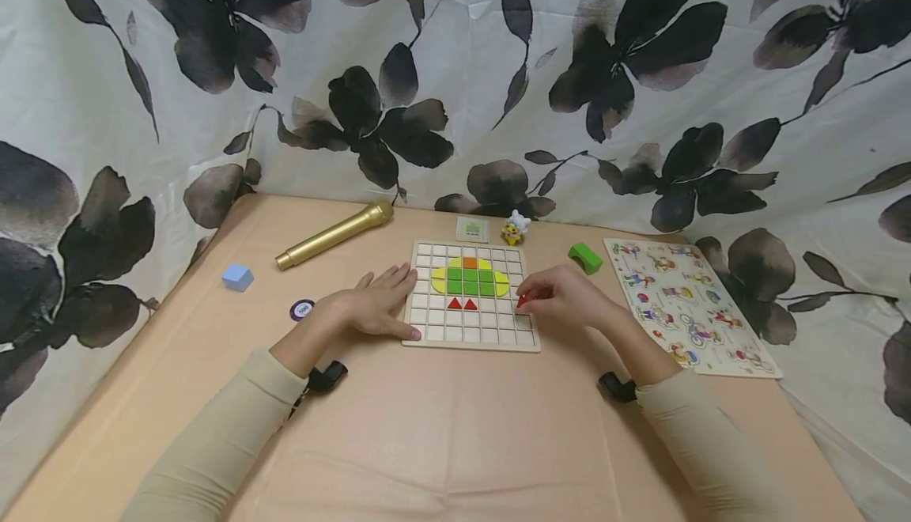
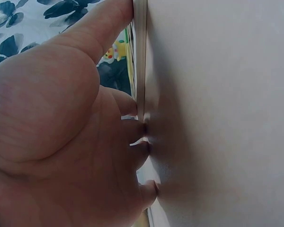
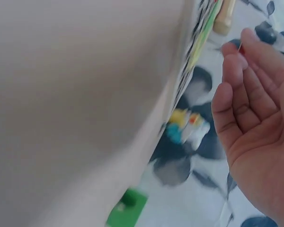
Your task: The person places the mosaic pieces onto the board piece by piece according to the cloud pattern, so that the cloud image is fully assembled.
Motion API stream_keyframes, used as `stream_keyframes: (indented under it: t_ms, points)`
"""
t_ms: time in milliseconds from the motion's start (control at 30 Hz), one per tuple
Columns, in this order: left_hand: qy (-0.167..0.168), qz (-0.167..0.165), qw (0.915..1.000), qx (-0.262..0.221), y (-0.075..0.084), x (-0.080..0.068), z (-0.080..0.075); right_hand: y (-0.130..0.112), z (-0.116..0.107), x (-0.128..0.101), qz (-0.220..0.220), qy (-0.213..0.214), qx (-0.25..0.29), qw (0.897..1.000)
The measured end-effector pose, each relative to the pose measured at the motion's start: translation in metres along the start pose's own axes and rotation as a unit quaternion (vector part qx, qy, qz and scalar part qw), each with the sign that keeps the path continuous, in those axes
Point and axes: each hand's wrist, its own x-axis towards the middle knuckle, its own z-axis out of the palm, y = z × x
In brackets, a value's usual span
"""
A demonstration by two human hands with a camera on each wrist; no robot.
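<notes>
A white gridded board (image 1: 473,336) lies on the table with yellow, green and orange pieces forming a rounded shape, and two red triangles (image 1: 463,304) below it. My left hand (image 1: 373,306) rests flat along the board's left side, fingers spread and straight, thumb at the lower left corner. Over the board's right edge, my right hand (image 1: 565,296) pinches a small red piece (image 1: 523,300) between thumb and fingertips. In the right wrist view only a sliver of that red piece (image 3: 242,49) shows, its shape mostly hidden by the fingers.
Behind the board are a small card (image 1: 473,228) and a toy figure (image 1: 515,228). A green arched block (image 1: 585,258) and a picture board (image 1: 693,304) lie right. Leftward are a gold microphone-like tube (image 1: 334,235), a blue cube (image 1: 237,277) and a round chip (image 1: 302,310).
</notes>
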Motion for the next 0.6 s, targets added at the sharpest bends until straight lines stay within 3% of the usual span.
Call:
stream_keyframes:
  t_ms: [267,600]
  points:
    - [0.0,-0.014,0.9995,0.027,0.005,-0.001,-0.001,-0.024,0.017,0.038,-0.011,-0.016,-0.011,1.0]
    - [0.0,-0.014,0.9996,0.024,0.006,-0.001,-0.002,-0.022,0.031,0.054,-0.011,-0.036,-0.048,0.998]
